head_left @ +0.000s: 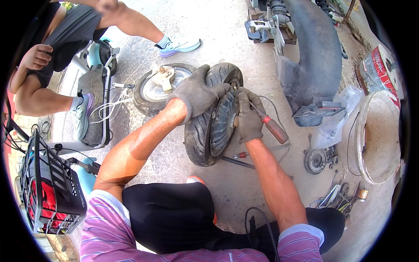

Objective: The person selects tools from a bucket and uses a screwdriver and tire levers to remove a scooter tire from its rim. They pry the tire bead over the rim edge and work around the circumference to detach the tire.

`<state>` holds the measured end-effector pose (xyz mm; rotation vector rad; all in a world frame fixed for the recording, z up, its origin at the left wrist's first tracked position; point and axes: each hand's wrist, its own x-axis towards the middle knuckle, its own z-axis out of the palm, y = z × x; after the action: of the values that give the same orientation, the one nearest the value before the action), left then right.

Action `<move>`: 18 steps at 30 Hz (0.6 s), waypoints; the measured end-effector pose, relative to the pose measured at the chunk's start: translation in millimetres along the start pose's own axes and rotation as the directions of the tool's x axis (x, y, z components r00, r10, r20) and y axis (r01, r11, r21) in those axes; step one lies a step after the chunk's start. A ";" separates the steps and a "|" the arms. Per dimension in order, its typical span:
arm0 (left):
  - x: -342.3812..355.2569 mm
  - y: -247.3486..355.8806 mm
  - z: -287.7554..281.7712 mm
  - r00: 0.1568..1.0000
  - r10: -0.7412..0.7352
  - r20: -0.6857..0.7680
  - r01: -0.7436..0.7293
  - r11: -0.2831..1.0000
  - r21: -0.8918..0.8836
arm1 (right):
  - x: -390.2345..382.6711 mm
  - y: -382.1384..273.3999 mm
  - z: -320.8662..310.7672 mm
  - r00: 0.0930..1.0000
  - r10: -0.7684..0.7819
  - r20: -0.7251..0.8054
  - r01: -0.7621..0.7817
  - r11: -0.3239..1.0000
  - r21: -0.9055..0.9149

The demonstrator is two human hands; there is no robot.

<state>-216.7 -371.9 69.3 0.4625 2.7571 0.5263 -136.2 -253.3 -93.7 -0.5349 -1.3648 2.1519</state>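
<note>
A black scooter tyre [198, 135] stands upright on the ground in front of me, with a crinkled black inner tube [224, 118] showing inside it. My left hand [196, 94], in a grey glove, grips the tread from above, its fingers reaching the tyre's upper edge. My right hand [251, 115], gloved too, is closed at the tyre's right side. From its fingers sticks out a screwdriver [274, 128] with a red handle, pointing down to the right. Small brass-coloured metal, perhaps the valve, shows between the hands. My right fingertips are partly hidden.
A wheel [150, 87] with a pale hub lies behind the tyre. Another person's leg [135, 24] and scooter deck [91, 105] are at left. A black mudguard [314, 56], white bucket [379, 135] and loose tools [336, 196] stand right. A basket [48, 187] is lower left.
</note>
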 end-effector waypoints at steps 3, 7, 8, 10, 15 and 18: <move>-0.8 2.3 -2.4 1.000 -0.002 0.015 0.002 1.000 0.008 | 2.2 1.3 0.9 1.000 0.012 -0.011 -0.012 1.000 -0.001; -2.2 3.5 -3.9 1.000 0.006 0.019 -0.006 1.000 0.025 | 5.4 8.2 0.9 0.999 -0.030 -0.023 0.030 1.000 0.001; -2.6 3.5 -4.5 1.000 0.003 0.021 -0.004 1.000 0.020 | 5.8 8.9 1.2 0.999 -0.025 -0.022 0.025 1.000 0.003; -3.7 3.6 -6.1 1.000 -0.003 0.025 0.002 1.000 0.009 | 6.3 10.1 2.0 1.000 -0.014 -0.020 0.015 1.000 0.006; -1.5 3.4 -5.0 1.000 0.013 0.025 -0.013 1.000 0.006 | 7.9 11.8 1.9 0.999 -0.012 -0.033 0.013 1.000 0.024; -2.0 2.3 -6.0 1.000 0.014 0.025 -0.014 1.000 0.012 | 7.3 11.5 3.0 0.999 -0.021 -0.032 0.022 1.000 0.017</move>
<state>-216.4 -372.5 76.0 0.4879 2.7371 0.5039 -146.2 -254.9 -103.2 -0.5431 -1.3283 2.1273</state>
